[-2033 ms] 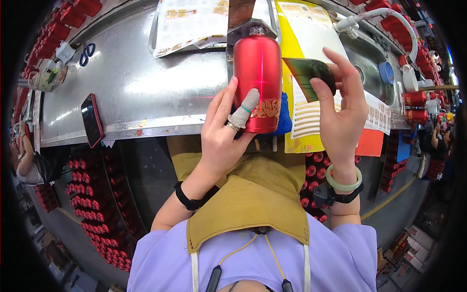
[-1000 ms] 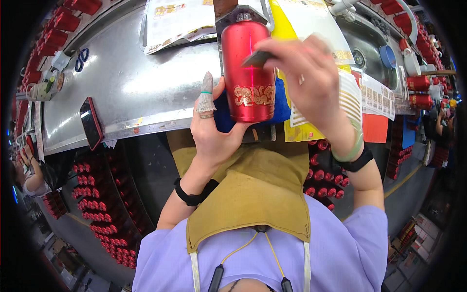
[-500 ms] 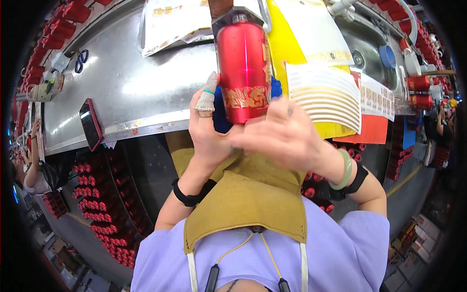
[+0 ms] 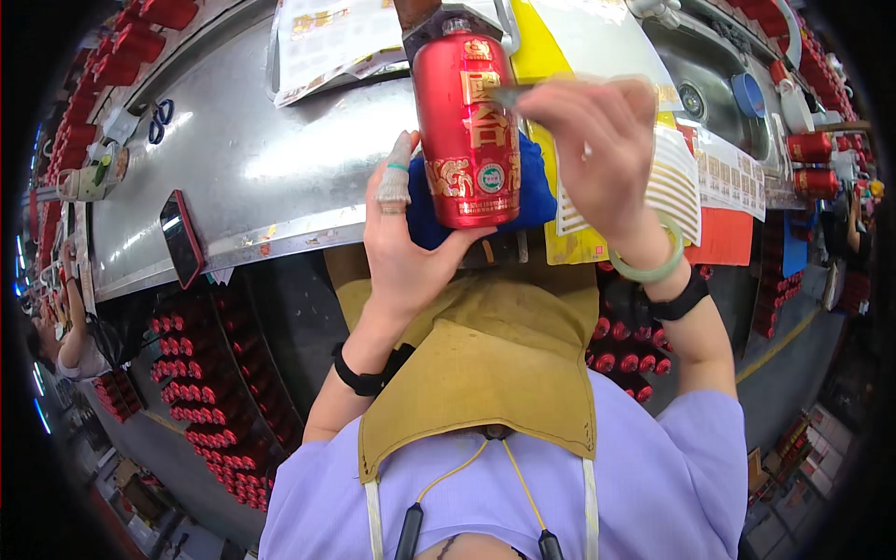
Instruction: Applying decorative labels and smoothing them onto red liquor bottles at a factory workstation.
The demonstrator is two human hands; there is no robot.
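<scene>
A glossy red bottle (image 4: pixel 448 131) with gold characters and a small round green-and-white emblem lies neck away from me on a blue cloth (image 4: pixel 532 182). My left hand (image 4: pixel 406 219) holds its base end between thumb and fingers; a wrapped finger cover sits on one finger. Over the bottle's right side hovers my right hand (image 4: pixel 602 140), smeared by motion, its fingers pinched on a thin grey pointed tool (image 4: pixel 509 94). The tool's tip is close to the gold characters; contact cannot be made out.
A metal worktable (image 4: pixel 317 168) carries blue-handled scissors (image 4: pixel 161 121), a phone (image 4: pixel 182 238) and a tray with printed sheets (image 4: pixel 327 47). On the right lie white curved strips (image 4: pixel 672 177) over yellow sheeting, near a sink (image 4: pixel 695 98). Several red bottles (image 4: pixel 201 392) stand below.
The bottle has turned, bringing its gold characters and round emblem into view. My right hand has moved from the bottle's base up and right; the thin tool now shows in its fingers.
</scene>
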